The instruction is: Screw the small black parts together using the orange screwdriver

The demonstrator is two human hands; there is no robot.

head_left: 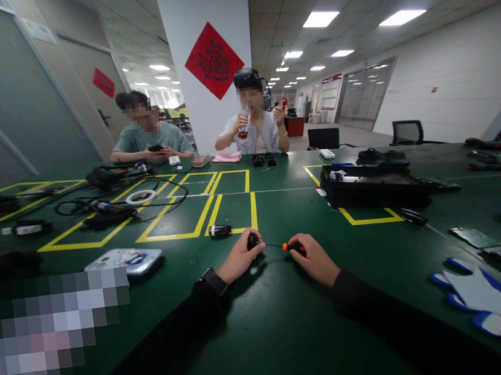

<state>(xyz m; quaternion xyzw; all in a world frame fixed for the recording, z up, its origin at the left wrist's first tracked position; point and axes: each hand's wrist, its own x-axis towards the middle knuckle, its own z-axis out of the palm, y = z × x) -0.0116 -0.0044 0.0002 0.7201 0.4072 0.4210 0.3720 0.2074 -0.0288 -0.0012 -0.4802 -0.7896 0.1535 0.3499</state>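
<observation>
Between the thumb and fingers of my left hand [239,254] is a small black rounded object [252,241], partly hidden by the fingers. My right hand [313,258] is closed around the black and orange handle of a screwdriver [286,247]. Its thin shaft points left, towards the black object; whether the tip touches it I cannot tell. Both hands are low over the green table [267,325]. Just beyond my left hand lies a black barrel-shaped piece [220,231] with a white end.
To the left are a light-blue patterned tin [127,260] and tangled black cables [111,207]. On the right sit a stack of black equipment [369,185], a green circuit board [474,237] and white-and-blue gloves [492,298]. Two people sit across the table, one holding a drink [244,130].
</observation>
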